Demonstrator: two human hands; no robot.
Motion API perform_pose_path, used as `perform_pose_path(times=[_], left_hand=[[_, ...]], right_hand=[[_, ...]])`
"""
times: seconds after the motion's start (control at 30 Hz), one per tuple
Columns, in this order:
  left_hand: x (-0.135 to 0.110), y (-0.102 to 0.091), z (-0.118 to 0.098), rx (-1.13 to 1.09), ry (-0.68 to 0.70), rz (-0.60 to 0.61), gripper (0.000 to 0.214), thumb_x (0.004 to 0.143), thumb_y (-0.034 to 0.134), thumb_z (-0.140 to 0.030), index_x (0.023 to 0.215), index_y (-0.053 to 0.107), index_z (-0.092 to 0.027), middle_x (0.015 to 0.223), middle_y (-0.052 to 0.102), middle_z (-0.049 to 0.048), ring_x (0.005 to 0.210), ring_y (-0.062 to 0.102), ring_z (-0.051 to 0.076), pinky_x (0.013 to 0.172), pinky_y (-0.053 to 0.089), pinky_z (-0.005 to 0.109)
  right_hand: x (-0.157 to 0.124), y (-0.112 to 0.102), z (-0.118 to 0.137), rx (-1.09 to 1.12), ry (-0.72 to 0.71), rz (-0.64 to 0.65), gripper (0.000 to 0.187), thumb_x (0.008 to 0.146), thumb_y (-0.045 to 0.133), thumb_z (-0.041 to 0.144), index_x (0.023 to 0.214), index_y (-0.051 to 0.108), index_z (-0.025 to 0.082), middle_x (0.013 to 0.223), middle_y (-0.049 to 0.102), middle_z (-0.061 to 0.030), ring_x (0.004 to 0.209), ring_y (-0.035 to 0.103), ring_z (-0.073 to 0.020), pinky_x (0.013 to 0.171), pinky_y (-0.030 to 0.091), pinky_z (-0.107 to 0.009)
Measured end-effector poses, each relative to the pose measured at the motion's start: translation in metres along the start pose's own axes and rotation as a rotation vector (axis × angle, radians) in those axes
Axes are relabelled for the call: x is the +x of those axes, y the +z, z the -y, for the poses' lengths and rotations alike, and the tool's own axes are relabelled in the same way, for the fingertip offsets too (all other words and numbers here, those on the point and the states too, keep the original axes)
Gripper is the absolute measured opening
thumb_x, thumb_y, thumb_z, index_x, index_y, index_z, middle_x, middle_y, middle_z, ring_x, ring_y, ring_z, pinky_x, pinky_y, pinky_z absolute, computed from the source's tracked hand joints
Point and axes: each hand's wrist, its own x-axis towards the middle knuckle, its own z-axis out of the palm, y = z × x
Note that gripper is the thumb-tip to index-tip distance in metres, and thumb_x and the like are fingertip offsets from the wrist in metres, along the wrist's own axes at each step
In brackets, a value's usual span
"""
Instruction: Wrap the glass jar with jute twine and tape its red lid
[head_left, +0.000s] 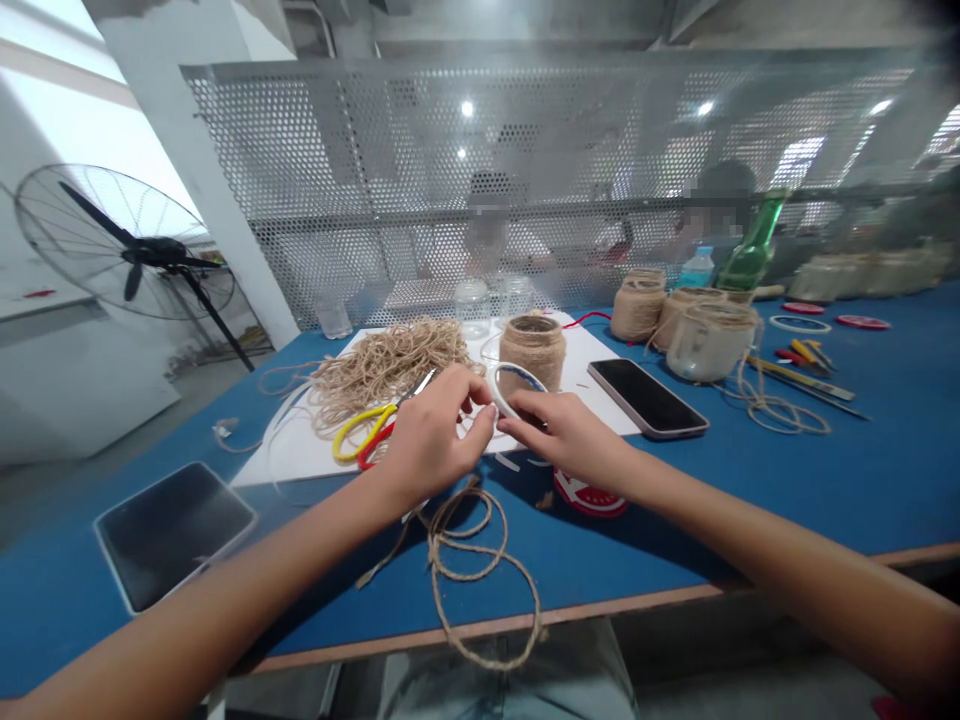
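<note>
Head view: right hand [574,432] pinches a white ring [496,387] just in front of the twine-wrapped jar [541,352], above the blue table [645,530]. Left hand [435,430] is curled, thumb and index narrow, at the ring's left edge; can't tell if it grips. Scissors [363,432] beside left hand, twine coil [442,572] nearer the table edge, phone [649,397] right.

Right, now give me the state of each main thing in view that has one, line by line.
White ring: held in right hand, left hand at its edge
Twine-wrapped jar: upright, unlidded
Twine heap: loose, tangled
Scissors: lying down, blades partly hidden
Smartphone: lying face up, screen dark
Red lid: lying flat, partly hidden
Tablet-like slab: lying flat, surface dark
Fan: upright, blades seemingly still
</note>
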Motion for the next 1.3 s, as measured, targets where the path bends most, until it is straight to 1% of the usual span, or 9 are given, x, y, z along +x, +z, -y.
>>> perform_pose_path(times=[0.2, 0.37, 0.5, 0.6, 0.7, 0.83, 0.97, 1.13, 1.3], left_hand=[[-0.003, -0.001, -0.001, -0.061, 0.006, -0.048, 0.006, 0.082, 0.047, -0.022, 0.083, 0.047, -0.017, 0.081, 0.054, 0.001, 0.072, 0.051, 0.011, 0.064, 0.043, 0.024], [0.001, -0.002, 0.002, -0.266, -0.095, 0.002, 0.005, 0.084, 0.045, -0.023, 0.084, 0.044, -0.018, 0.092, 0.059, 0.0028, 0.077, 0.057, 0.011, 0.063, 0.044, 0.023], [0.004, -0.006, 0.004, -0.382, -0.151, 0.077, 0.007, 0.087, 0.041, -0.024, 0.083, 0.04, -0.018, 0.1, 0.058, 0.0058, 0.085, 0.059, 0.014, 0.067, 0.046, 0.026], [0.004, -0.011, 0.004, -0.273, -0.073, 0.131, 0.005, 0.086, 0.041, -0.022, 0.083, 0.041, -0.018, 0.104, 0.057, 0.0065, 0.091, 0.057, 0.016, 0.074, 0.044, 0.029], [0.003, -0.015, 0.003, -0.154, -0.005, 0.182, 0.005, 0.086, 0.04, -0.021, 0.082, 0.041, -0.018, 0.104, 0.058, 0.0064, 0.094, 0.055, 0.018, 0.078, 0.042, 0.031], [0.001, -0.018, 0.001, -0.108, 0.002, 0.232, 0.006, 0.087, 0.038, -0.023, 0.083, 0.038, -0.019, 0.105, 0.059, 0.0045, 0.093, 0.056, 0.017, 0.076, 0.041, 0.029], [0.0, -0.019, -0.003, -0.041, 0.007, 0.264, 0.008, 0.089, 0.036, -0.025, 0.082, 0.037, -0.02, 0.103, 0.061, 0.0045, 0.088, 0.059, 0.018, 0.071, 0.04, 0.027], [-0.001, -0.021, -0.004, 0.039, 0.06, 0.293, 0.01, 0.09, 0.033, -0.026, 0.086, 0.039, -0.019, 0.105, 0.061, 0.0074, 0.084, 0.059, 0.018, 0.069, 0.04, 0.027], [-0.001, -0.022, -0.002, 0.017, 0.092, 0.309, 0.009, 0.09, 0.033, -0.025, 0.086, 0.039, -0.019, 0.109, 0.06, 0.0072, 0.081, 0.058, 0.016, 0.07, 0.04, 0.026]], right_hand=[[0.002, -0.003, -0.002, 0.101, 0.052, 0.038, 0.025, 0.086, 0.046, 0.038, 0.072, 0.049, 0.017, 0.06, 0.043, 0.0043, 0.055, 0.039, -0.0094, 0.053, 0.026, -0.021], [0.004, -0.007, -0.004, 0.559, 0.111, 0.255, 0.026, 0.088, 0.038, 0.036, 0.092, 0.053, 0.015, 0.061, 0.048, 0.0029, 0.053, 0.041, -0.0092, 0.051, 0.031, -0.021], [0.006, -0.009, -0.006, 0.759, 0.165, 0.277, 0.026, 0.085, 0.033, 0.019, 0.098, 0.054, 0.014, 0.056, 0.048, 0.003, 0.051, 0.04, -0.0097, 0.051, 0.032, -0.022], [0.007, -0.008, -0.007, 0.75, 0.2, 0.254, 0.03, 0.077, 0.032, 0.012, 0.092, 0.057, 0.014, 0.056, 0.05, 0.0021, 0.052, 0.042, -0.0101, 0.052, 0.031, -0.023], [0.006, -0.008, -0.009, 0.683, 0.234, 0.248, 0.03, 0.073, 0.033, 0.012, 0.087, 0.058, 0.014, 0.057, 0.049, 0.0022, 0.053, 0.042, -0.0099, 0.051, 0.03, -0.022], [0.004, -0.008, -0.011, 0.622, 0.243, 0.239, 0.027, 0.073, 0.034, 0.016, 0.085, 0.058, 0.015, 0.055, 0.04, 0.0045, 0.048, 0.031, -0.0085, 0.047, 0.024, -0.022], [0.003, -0.008, -0.01, 0.601, 0.258, 0.209, 0.027, 0.074, 0.033, 0.017, 0.083, 0.058, 0.015, 0.055, 0.037, 0.0048, 0.048, 0.028, -0.0085, 0.046, 0.021, -0.023], [0.005, -0.007, -0.01, 0.685, 0.26, 0.166, 0.027, 0.073, 0.032, 0.016, 0.081, 0.058, 0.015, 0.052, 0.032, 0.0056, 0.048, 0.025, -0.0089, 0.046, 0.02, -0.023], [0.004, -0.007, -0.009, 0.829, 0.284, 0.189, 0.025, 0.077, 0.034, 0.019, 0.082, 0.058, 0.014, 0.049, 0.027, 0.007, 0.046, 0.02, -0.0084, 0.044, 0.017, -0.022]])
